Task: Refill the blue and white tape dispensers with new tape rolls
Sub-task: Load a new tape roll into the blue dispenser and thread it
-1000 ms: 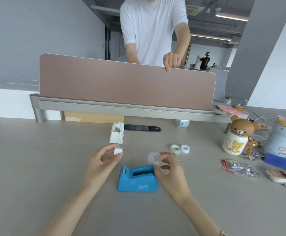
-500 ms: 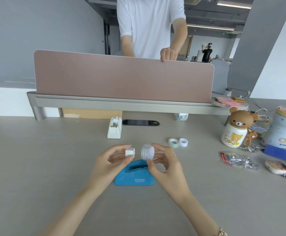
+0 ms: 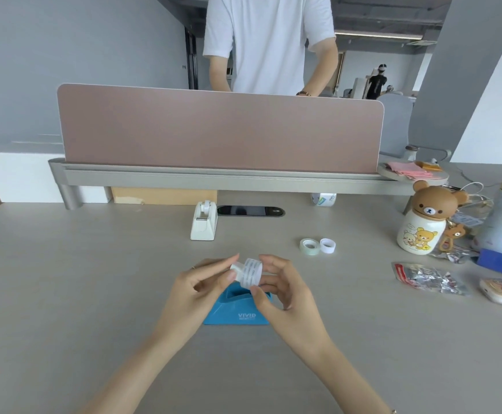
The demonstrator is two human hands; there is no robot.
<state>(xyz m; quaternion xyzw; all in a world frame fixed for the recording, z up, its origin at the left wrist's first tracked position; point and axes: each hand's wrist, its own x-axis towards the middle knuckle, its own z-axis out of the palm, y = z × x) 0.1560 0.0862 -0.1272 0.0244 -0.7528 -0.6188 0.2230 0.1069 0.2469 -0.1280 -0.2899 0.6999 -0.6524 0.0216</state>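
Observation:
Just above the blue tape dispenser, my right hand holds a clear tape roll. My left hand pinches a small white core pressed against the roll's left side. The dispenser stands on the desk between both hands, partly hidden by them. Farther back stands the white tape dispenser, beside the divider's base. A second clear tape roll and a white ring core lie on the desk to the right.
A pink divider crosses the desk, with a person in a white shirt behind it. A phone lies under the divider. A bear bottle, foil packets and other clutter crowd the right side.
My hands have come together: the white core in my left hand now meets the tape roll in my right hand. The person behind the divider took the hand off its top edge.

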